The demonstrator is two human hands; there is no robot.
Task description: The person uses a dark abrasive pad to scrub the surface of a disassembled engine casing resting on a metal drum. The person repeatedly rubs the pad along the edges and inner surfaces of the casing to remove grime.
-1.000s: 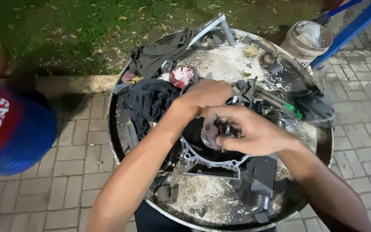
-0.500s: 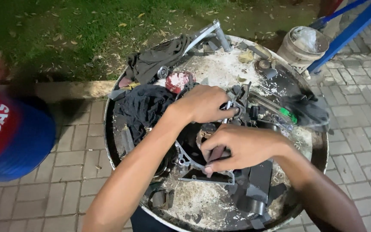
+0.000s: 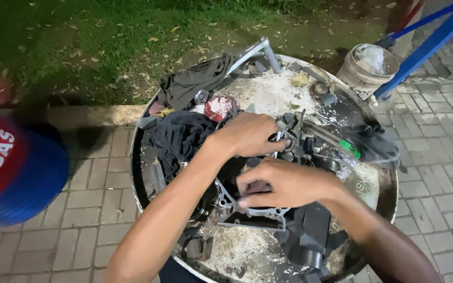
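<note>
A round, dirty metal tray holds engine parts and rags. My left hand reaches across the middle and grips a dark metal engine part with its fingers. My right hand lies just below it, fingers curled down onto a dark round piece that sits over a grey metal engine cover. What is under the right fingers is mostly hidden. A black rag lies left of my left wrist.
A second dark rag and a grey metal bar lie at the tray's far side. A green-handled tool rests at right. A dirty bucket and blue metal legs stand beyond; a red-and-blue cylinder at left.
My right hand has dropped lower and turned palm down over the grey cover. My left hand has shifted slightly right onto the dark engine part.
</note>
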